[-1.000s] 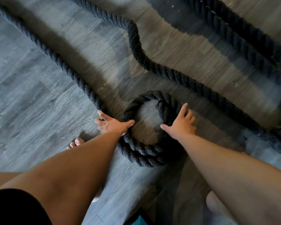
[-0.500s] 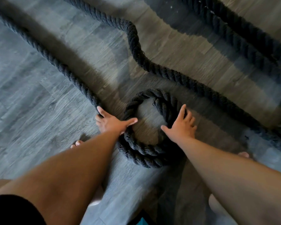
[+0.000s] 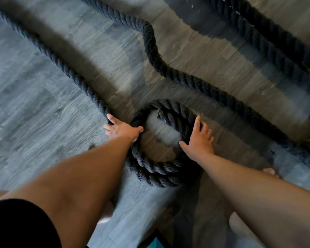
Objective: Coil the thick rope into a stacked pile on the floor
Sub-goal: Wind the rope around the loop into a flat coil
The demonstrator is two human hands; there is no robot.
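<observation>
A thick dark rope lies on the grey wood-look floor, and part of it is wound into a small stacked coil point(image 3: 156, 169) in front of me. A long strand point(image 3: 52, 56) runs in from the top left and meets the coil under my left hand point(image 3: 122, 129). That hand's fingers curl over the strand and its thumb lies on the coil's left rim. My right hand point(image 3: 199, 140) rests flat against the coil's right side with straight, spread fingers. The rope's frayed end point(image 3: 161, 115) sits on top inside the ring.
A second winding stretch of rope point(image 3: 213, 88) crosses behind the coil toward the right edge. Another thick length point(image 3: 258, 33) lies at the top right. Toes of my bare foot point(image 3: 270, 171) show right of the coil, and a teal item point(image 3: 156, 242) at the bottom edge.
Both hands stay on the coil. The right hand has crept slightly along its right side. The toes by my left arm have gone out of sight; toes appeared on the right.
</observation>
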